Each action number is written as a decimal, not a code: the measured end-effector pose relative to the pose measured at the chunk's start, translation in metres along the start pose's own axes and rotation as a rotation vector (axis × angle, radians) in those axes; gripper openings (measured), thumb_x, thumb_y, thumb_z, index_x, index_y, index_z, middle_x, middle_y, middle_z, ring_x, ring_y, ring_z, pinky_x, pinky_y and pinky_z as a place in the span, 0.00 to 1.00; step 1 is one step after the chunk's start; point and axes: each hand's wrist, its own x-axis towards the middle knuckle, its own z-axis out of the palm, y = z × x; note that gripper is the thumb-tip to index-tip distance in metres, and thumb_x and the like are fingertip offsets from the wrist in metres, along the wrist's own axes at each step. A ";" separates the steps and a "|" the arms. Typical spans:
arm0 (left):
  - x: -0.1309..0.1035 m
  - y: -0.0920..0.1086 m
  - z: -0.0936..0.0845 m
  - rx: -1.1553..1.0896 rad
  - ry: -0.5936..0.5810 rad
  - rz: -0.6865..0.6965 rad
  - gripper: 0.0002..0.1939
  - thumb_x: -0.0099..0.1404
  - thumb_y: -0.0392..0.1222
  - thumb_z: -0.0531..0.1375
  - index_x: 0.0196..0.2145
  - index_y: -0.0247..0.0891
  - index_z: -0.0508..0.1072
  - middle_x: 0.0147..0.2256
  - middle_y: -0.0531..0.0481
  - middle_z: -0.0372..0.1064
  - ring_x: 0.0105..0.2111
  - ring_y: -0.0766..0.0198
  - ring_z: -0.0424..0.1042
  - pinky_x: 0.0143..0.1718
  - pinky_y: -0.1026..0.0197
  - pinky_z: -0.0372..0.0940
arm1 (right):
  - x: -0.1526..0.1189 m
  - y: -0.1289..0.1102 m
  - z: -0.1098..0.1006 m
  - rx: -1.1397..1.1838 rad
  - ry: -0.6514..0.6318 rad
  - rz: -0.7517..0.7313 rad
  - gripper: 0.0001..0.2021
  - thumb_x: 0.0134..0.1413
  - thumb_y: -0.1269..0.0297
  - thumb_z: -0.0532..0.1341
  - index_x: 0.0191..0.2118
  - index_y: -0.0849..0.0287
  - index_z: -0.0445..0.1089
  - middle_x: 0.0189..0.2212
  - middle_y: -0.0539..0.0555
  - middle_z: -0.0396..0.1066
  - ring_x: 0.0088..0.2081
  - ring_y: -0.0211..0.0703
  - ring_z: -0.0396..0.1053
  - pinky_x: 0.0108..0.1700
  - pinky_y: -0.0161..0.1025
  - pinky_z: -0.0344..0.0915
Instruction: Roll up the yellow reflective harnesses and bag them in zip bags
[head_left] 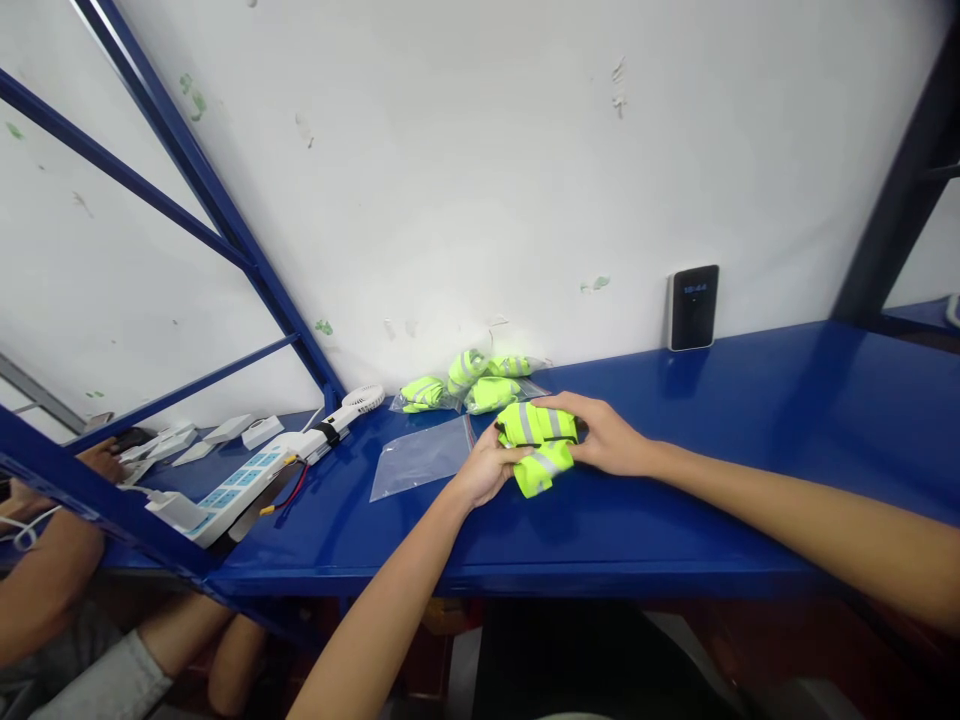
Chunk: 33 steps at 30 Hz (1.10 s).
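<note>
Between my two hands is a rolled neon-yellow reflective vest with silver stripes, a loose flap hanging toward the front edge. My left hand grips its left side, thumb laid across the front. On the right end, my right hand is closed around the roll. Just left of my left hand a clear plastic zip bag lies flat on the blue table. Behind my hands sit several similar yellow bundles in clear bags, piled against the wall.
A white power strip and a white handheld fan lie at the left by the blue rack post. A black-fronted device with a clock display leans on the wall. Another person's hand is at far left.
</note>
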 end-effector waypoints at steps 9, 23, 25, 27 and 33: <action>-0.002 0.005 0.005 0.026 0.030 -0.062 0.36 0.49 0.32 0.63 0.57 0.44 0.60 0.45 0.45 0.71 0.31 0.60 0.75 0.29 0.57 0.73 | 0.003 -0.003 0.005 0.149 0.104 0.130 0.20 0.51 0.61 0.63 0.52 0.56 0.69 0.48 0.55 0.72 0.48 0.52 0.69 0.50 0.46 0.62; -0.007 0.002 0.013 0.126 -0.044 0.078 0.63 0.48 0.34 0.71 0.65 0.61 0.31 0.51 0.46 0.67 0.39 0.62 0.73 0.42 0.51 0.71 | 0.010 0.002 0.002 0.284 0.113 0.320 0.15 0.49 0.59 0.63 0.43 0.57 0.72 0.41 0.52 0.74 0.44 0.52 0.69 0.47 0.46 0.64; -0.005 0.000 0.013 0.189 0.016 0.078 0.56 0.52 0.41 0.69 0.65 0.59 0.35 0.49 0.45 0.66 0.36 0.62 0.72 0.35 0.52 0.73 | 0.010 0.002 0.003 0.295 0.081 0.334 0.15 0.49 0.58 0.63 0.43 0.58 0.72 0.41 0.52 0.74 0.43 0.51 0.70 0.45 0.45 0.65; -0.004 -0.001 0.012 0.253 0.056 0.090 0.47 0.54 0.45 0.67 0.64 0.55 0.44 0.48 0.45 0.65 0.36 0.61 0.71 0.33 0.53 0.73 | 0.010 0.000 0.002 0.289 0.062 0.323 0.16 0.49 0.57 0.63 0.43 0.58 0.72 0.40 0.52 0.74 0.41 0.51 0.70 0.43 0.44 0.65; -0.005 0.002 0.010 0.600 0.132 0.332 0.25 0.51 0.45 0.69 0.45 0.40 0.66 0.35 0.52 0.65 0.34 0.65 0.65 0.37 0.63 0.64 | 0.006 -0.011 -0.002 0.200 -0.030 0.256 0.18 0.48 0.56 0.65 0.45 0.57 0.72 0.42 0.53 0.73 0.45 0.53 0.68 0.47 0.45 0.63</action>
